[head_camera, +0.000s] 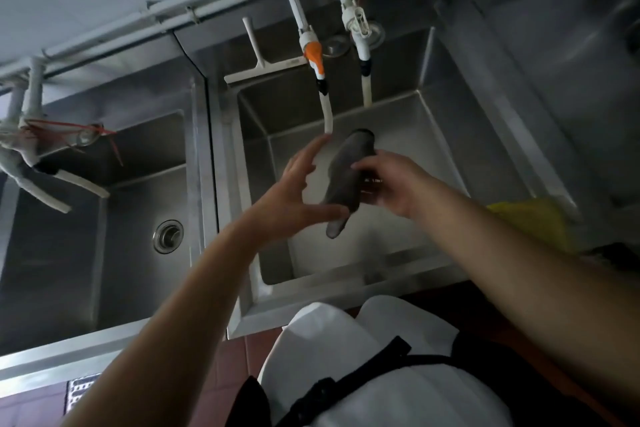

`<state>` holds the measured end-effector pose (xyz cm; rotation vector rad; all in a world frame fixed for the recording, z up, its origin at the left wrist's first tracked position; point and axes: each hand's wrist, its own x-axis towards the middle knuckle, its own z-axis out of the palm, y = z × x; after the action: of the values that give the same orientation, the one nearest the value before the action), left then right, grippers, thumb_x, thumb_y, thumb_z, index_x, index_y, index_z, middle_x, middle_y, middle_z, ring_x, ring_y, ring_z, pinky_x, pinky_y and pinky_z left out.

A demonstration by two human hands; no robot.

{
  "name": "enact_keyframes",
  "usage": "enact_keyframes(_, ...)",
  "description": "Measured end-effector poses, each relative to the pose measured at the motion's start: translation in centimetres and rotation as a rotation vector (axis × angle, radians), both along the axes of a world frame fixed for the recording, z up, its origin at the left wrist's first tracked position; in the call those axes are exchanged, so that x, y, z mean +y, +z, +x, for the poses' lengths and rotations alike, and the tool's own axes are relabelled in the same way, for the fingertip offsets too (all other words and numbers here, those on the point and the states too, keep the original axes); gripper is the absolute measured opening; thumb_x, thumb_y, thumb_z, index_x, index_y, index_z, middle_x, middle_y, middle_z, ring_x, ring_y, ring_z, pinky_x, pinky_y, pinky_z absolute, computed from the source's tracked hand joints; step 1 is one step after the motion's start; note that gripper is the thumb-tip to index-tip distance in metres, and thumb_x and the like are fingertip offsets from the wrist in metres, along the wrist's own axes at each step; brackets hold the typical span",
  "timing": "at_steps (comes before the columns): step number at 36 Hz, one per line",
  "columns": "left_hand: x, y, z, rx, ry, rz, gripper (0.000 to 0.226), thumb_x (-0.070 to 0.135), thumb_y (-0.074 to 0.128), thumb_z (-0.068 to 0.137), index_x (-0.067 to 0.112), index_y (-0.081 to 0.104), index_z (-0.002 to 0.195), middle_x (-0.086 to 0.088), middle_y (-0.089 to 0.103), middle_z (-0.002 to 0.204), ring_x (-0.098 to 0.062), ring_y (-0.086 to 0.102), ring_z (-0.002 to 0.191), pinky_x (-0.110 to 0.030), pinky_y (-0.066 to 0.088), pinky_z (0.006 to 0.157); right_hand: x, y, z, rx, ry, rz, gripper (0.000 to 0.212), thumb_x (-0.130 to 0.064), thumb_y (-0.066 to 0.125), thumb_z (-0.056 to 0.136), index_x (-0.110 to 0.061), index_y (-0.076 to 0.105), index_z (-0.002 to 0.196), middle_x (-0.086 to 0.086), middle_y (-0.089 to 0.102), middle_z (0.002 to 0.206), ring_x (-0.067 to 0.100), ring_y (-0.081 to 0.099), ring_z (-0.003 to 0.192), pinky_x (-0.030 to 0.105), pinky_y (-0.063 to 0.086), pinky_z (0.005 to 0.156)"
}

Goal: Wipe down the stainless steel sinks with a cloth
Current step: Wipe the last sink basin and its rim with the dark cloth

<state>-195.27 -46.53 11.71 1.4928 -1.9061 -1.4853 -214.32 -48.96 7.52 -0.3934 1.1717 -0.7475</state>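
A grey cloth (346,180) is held over the right sink (485,163).
It is gripped by the right hand (391,184); the left hand (298,194) is spread open beside it.

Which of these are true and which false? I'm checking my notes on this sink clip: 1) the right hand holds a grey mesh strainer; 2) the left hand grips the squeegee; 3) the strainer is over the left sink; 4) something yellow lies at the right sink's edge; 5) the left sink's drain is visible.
1) True: the right hand grips the grey mesh strainer.
2) False: the left hand is open beside the strainer; the squeegee rests behind the basin.
3) False: it is over the right sink.
4) True: a yellow cloth lies there.
5) True: the drain shows in the left sink.
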Motion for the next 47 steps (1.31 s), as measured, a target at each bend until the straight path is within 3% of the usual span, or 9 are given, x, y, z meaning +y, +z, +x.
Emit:
enact_keyframes(3,1.0,-1.2,-0.6,-0.264,-0.106,-0.311,0.081,0.031,0.078,0.081,0.045,0.032,0.147,0.010,0.038,0.150,0.001,0.034,0.127,-0.013,0.028,0.097,-0.7,0.9,-1.5,-0.008,-0.020,0.047,0.025,-0.006,0.057,0.096,-0.006,0.060,0.121,0.015,0.069,0.105,0.027,0.068,0.095,0.034,0.060,0.059)
enact_keyframes(8,1.8,-2.1,-2.0,-0.251,0.077,-0.586,0.045,0.013,0.068,0.090,0.028,0.059,0.132,0.014,0.061,0.114,0.004,0.058,0.097,-0.003,0.042,0.082,-0.9,2.1,-2.8,-0.067,0.061,0.046,0.032,-0.016,0.066,0.092,-0.005,0.061,0.121,0.016,0.068,0.103,0.025,0.069,0.089,0.029,0.061,0.061)
enact_keyframes(12,1.0,-1.2,-2.4,-0.089,0.346,-0.390,0.032,0.004,0.065,0.091,0.022,0.070,0.117,0.009,0.071,0.104,-0.002,0.068,0.092,-0.018,0.055,0.082,0.6,1.6,-2.7,-0.077,0.157,-0.145,0.043,-0.030,0.071,0.089,-0.013,0.060,0.127,0.009,0.075,0.110,0.021,0.073,0.096,0.041,0.057,0.089)
enact_keyframes(17,0.1,-0.3,-1.8,-0.069,0.507,-0.193,0.023,0.007,0.065,0.092,0.028,0.071,0.101,0.010,0.072,0.096,0.001,0.070,0.085,-0.017,0.056,0.073,5.0,-0.7,-0.2,0.424,0.475,-0.464,0.114,-0.055,0.087,0.060,-0.033,0.024,0.153,-0.016,0.053,0.120,0.013,0.058,0.116,0.038,0.046,0.099)
enact_keyframes(21,0.5,0.4,-0.8,-0.031,0.566,-0.092,0.018,0.006,0.066,0.091,0.022,0.072,0.098,0.008,0.071,0.089,0.011,0.066,0.075,-0.007,0.051,0.060,6.0,-2.6,0.9,0.707,0.553,-0.575,0.058,-0.053,0.074,0.076,-0.027,0.055,0.124,-0.013,0.063,0.105,0.010,0.062,0.098,0.032,0.052,0.084)
enact_keyframes(24,1.2,1.3,0.7,-0.049,0.589,-0.037,0.019,0.007,0.067,0.089,0.023,0.074,0.095,0.004,0.071,0.092,-0.004,0.069,0.084,-0.021,0.056,0.075,5.5,-2.8,1.1,0.861,0.622,-0.722,0.031,-0.045,0.067,0.086,-0.028,0.061,0.111,-0.008,0.066,0.098,0.013,0.064,0.092,0.032,0.054,0.080)
enact_keyframes(30,2.5,3.4,3.9,0.047,0.613,0.104,0.019,0.004,0.064,0.090,0.017,0.076,0.098,-0.011,0.074,0.101,-0.027,0.070,0.100,-0.037,0.059,0.089,4.7,-2.4,2.6,0.845,0.750,-0.831,0.055,-0.058,0.074,0.073,-0.033,0.058,0.119,-0.011,0.068,0.106,0.013,0.065,0.097,0.036,0.052,0.084)
enact_keyframes(41,6.0,3.2,9.1,0.038,0.555,0.084,0.031,0.002,0.066,0.089,0.029,0.080,0.091,-0.006,0.076,0.097,-0.024,0.071,0.099,-0.032,0.057,0.084,3.6,-5.3,5.1,0.539,1.022,-0.720,0.095,-0.037,0.090,0.066,-0.041,0.037,0.145,-0.008,0.041,0.152,0.014,0.038,0.135,0.029,0.027,0.101)
enact_keyframes(47,7.4,2.4,11.7,0.123,0.556,0.116,0.027,0.000,0.065,0.088,0.019,0.080,0.100,-0.016,0.074,0.103,-0.028,0.071,0.101,-0.026,0.058,0.081,6.4,-7.3,6.5,0.719,0.732,-0.978,0.037,-0.012,0.072,0.086,-0.024,0.067,0.121,0.002,0.067,0.118,0.023,0.060,0.109,0.035,0.045,0.093)
